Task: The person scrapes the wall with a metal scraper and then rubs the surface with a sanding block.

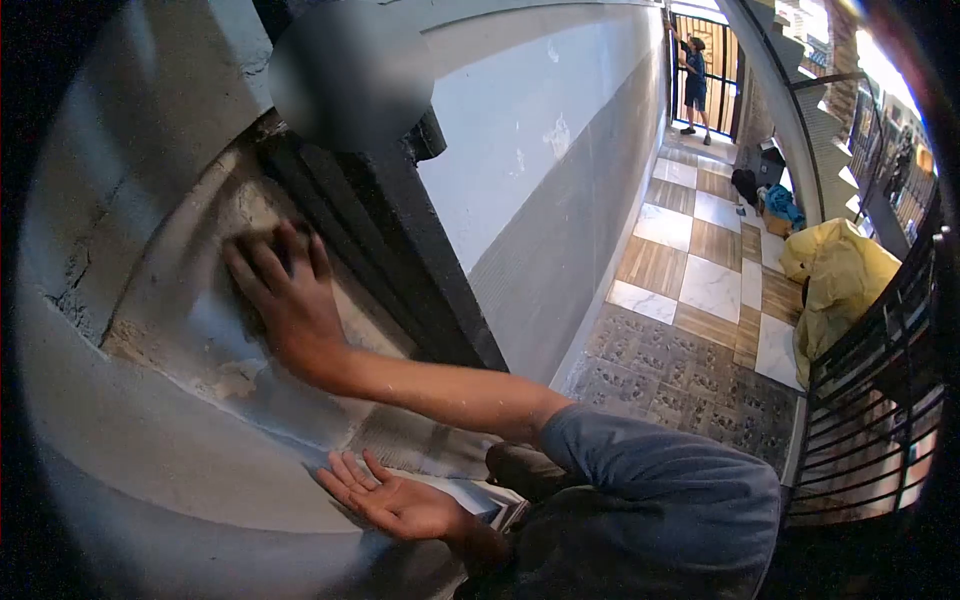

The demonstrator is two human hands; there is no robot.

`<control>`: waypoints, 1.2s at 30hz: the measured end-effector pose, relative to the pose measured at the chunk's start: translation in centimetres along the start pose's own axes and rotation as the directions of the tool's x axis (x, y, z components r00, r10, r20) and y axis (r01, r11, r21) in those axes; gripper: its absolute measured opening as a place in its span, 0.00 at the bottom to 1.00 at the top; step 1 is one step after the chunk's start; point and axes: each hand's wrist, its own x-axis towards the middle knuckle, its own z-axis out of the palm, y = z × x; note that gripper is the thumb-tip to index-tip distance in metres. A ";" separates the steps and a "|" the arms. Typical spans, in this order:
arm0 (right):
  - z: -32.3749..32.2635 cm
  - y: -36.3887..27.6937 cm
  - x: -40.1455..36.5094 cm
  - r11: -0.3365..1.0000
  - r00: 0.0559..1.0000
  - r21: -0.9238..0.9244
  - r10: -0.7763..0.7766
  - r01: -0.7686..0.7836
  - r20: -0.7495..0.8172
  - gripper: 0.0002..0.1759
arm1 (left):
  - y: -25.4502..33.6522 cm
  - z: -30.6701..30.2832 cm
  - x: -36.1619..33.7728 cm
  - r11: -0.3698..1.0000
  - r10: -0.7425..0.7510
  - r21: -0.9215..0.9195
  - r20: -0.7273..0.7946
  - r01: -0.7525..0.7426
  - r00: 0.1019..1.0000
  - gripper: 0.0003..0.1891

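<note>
My right hand (290, 305) reaches out at the left, back of the hand up, its fingers spread and slightly bent against a rough, patchy plaster surface (235, 380). A small dark area shows between those fingers; whether it is shadow or an object I cannot tell. Beside it runs a dark metal frame (400, 230). Lower down, my left hand (400, 500) is open and palm up, with nothing in it, near the smooth pale edge (270, 500) of the plastered surface.
A blurred round patch covers the top of the frame. Beyond stands a grey and white wall (550, 130). Along the tiled floor (690, 270) lie a yellow cover (845, 270) and blue cloth (782, 203). Black railings (870, 450) rise at the right. A person (695, 85) stands by a far gate.
</note>
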 end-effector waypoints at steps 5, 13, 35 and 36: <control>-0.5 0.3 0.7 0.998 0.999 0.045 -0.050 0.050 0.004 0.31 | -0.3 0.3 -0.2 1.000 0.018 -0.019 -0.016 -0.018 1.000 0.33; -1.6 -1.7 4.0 0.999 0.992 0.014 -0.049 0.048 0.120 0.36 | -0.6 1.7 -0.2 0.995 0.097 0.026 -0.138 -0.094 0.986 0.32; -0.6 -0.8 5.8 0.977 0.996 -0.196 -0.087 0.090 0.021 0.40 | -1.1 1.8 0.1 0.983 0.163 0.095 -0.092 -0.154 0.982 0.30; -0.6 -0.6 5.9 0.977 0.996 -0.193 -0.092 0.093 0.017 0.40 | -1.1 2.0 0.3 0.983 0.151 0.116 -0.083 -0.141 0.985 0.30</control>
